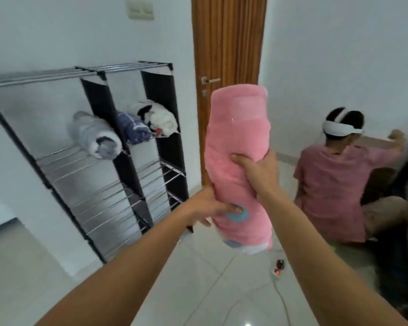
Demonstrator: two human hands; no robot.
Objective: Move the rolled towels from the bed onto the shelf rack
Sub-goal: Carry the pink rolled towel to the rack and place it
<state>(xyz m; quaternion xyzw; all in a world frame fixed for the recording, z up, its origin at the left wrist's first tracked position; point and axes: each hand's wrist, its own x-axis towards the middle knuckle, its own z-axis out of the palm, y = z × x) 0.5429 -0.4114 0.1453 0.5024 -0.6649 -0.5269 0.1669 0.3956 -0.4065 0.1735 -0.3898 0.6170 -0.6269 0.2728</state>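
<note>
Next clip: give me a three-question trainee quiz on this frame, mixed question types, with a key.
1. True or false: both hands grip the pink towel.
2. How many rolled towels already lie on the rack?
A. one
B. three
C. five
3. Fill in: the power strip lies on the ____.

Key:
1. True: left hand low, right hand at the middle.
2. B: grey towel, blue towel, white towel.
3. floor

A single head-worn wide-angle view looks forward and slightly down across the tiled floor (pixel 198 290). The shelf rack (pixel 87 147) stands far left, a wooden door (pixel 229 43) far centre; both forearms reach in from the near edge.
</note>
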